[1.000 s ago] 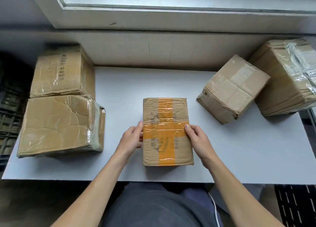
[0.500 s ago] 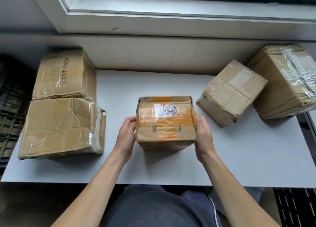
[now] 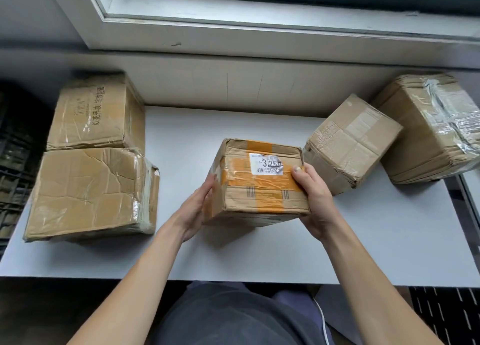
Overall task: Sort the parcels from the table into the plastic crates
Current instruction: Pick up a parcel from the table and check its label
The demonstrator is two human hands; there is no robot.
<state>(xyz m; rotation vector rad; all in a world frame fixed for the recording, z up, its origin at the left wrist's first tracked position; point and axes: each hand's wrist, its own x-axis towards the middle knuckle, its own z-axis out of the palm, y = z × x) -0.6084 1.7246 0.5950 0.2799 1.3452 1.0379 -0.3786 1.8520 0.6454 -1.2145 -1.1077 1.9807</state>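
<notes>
A cardboard parcel with orange tape and a white label (image 3: 259,181) is held above the middle of the white table (image 3: 259,256), tilted with its label side facing me. My left hand (image 3: 197,207) presses its left side and my right hand (image 3: 315,201) grips its right side, thumb on the top face. Two larger parcels sit at the left: a wrinkled one (image 3: 88,194) in front and a printed one (image 3: 96,113) behind it. Two more lie at the right: a tilted box (image 3: 353,139) and a plastic-wrapped one (image 3: 431,129).
A dark plastic crate (image 3: 13,157) stands off the table's left edge. Another dark slatted crate (image 3: 446,316) shows at the lower right, below the table. A wall and window sill (image 3: 259,20) run behind the table. A white cable (image 3: 323,321) hangs by my lap.
The orange-taped parcel lay flat on the table; both hands tipped it up, lifted it and turned its label side toward me.
</notes>
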